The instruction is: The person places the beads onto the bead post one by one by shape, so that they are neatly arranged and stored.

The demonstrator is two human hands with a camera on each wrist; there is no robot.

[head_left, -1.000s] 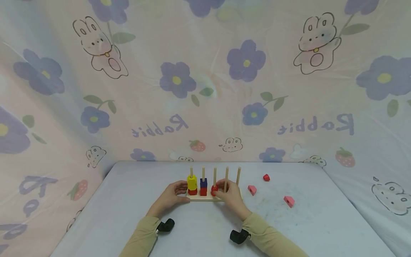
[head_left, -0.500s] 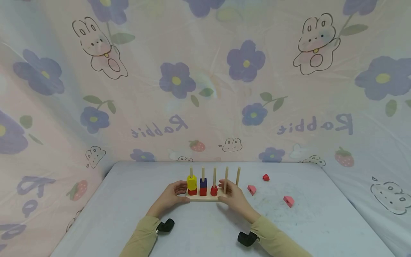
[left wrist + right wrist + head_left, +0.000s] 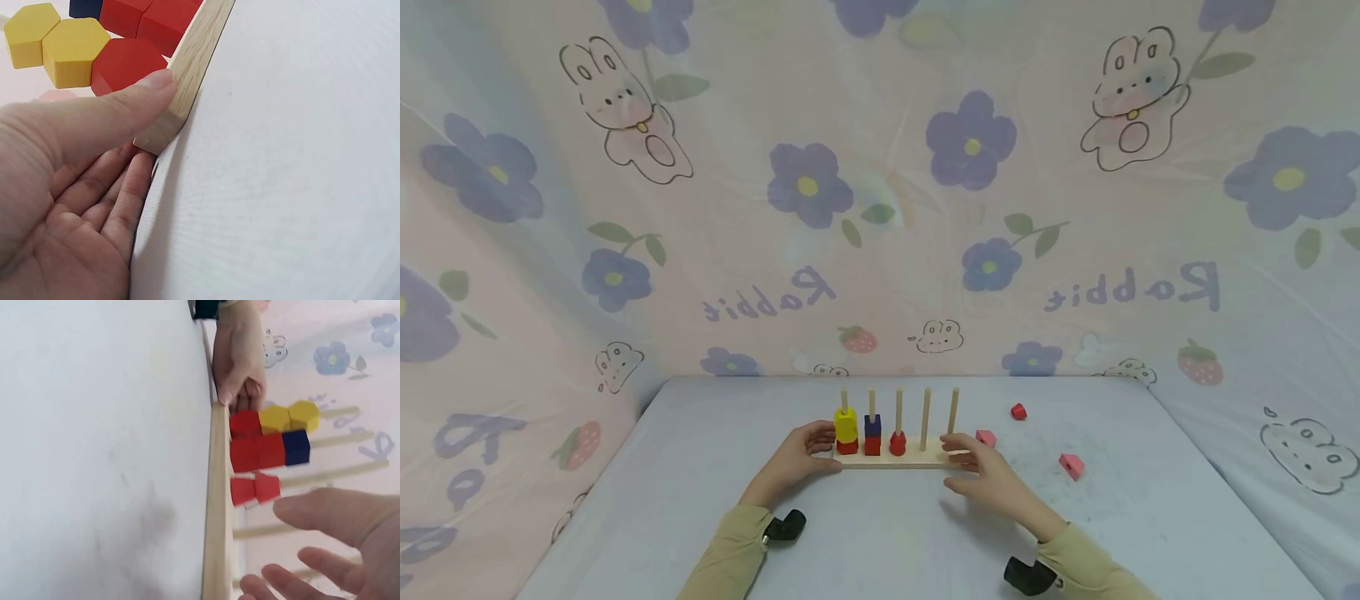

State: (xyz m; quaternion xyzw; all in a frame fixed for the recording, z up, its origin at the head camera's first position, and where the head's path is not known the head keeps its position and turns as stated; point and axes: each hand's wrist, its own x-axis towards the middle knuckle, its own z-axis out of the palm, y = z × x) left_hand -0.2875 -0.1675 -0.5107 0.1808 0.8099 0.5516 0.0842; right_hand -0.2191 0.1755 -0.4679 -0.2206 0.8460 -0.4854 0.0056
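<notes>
**Hands flank a peg board on a pale table**

A wooden peg board point(image 3: 895, 458) sits near the middle of the table point(image 3: 700, 467), its five upright pegs in a row. The left hand point(image 3: 797, 454) holds the board's left end, thumb pressed on the top edge and fingers curled round the end, as the left wrist view shows. The right hand point(image 3: 981, 471) hovers at the board's right end, fingers loosely spread and gripping nothing; whether it touches the wood cannot be told.

The leftmost peg carries a red block under yellow hexagons point(image 3: 846, 425). The next peg holds red blocks topped by a blue cube point(image 3: 872, 426). The third peg bears small red pieces point(image 3: 898, 443). The two pegs on the right stand bare.

Loose on the table toward its right edge lie a pink piece point(image 3: 987, 437) just behind the right hand, a second pink piece point(image 3: 1071, 466) further right, and a red piece point(image 3: 1018, 411) nearer the back edge. A printed cloth point(image 3: 880, 208) of rabbits and purple flowers hangs behind
</notes>
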